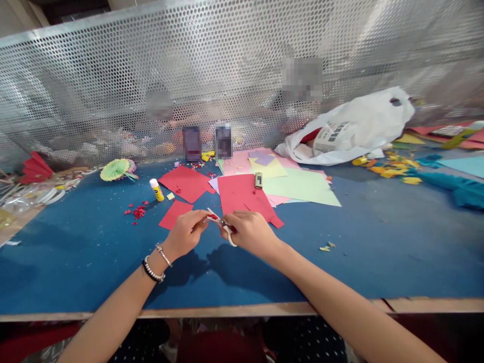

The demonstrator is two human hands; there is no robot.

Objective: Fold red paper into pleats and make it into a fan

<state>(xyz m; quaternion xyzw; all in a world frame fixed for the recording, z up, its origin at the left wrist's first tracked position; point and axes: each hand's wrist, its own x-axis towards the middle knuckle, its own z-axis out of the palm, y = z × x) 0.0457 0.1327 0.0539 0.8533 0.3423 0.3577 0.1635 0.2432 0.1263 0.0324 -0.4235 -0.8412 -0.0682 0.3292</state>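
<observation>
My right hand (249, 229) is closed round white-handled scissors (231, 237), whose blades point left toward my other hand. Between the fingertips of my left hand (189, 229) is a small red paper piece (213, 217), which lies at the scissor blades. Both hands are held just above the blue table top, near its middle. Behind them lie a large red paper sheet (238, 191) and a smaller red paper square (176, 214). To the left, small red paper cuttings (139, 212) form a little pile beside an upright glue stick (156, 190).
A perforated metal panel (227, 65) closes off the back. Two phones (191, 143) lean against it. Pale green paper (302, 186), a white plastic bag (348, 126) and orange scraps (393, 164) lie to the right. A green paper fan (115, 170) is at the left.
</observation>
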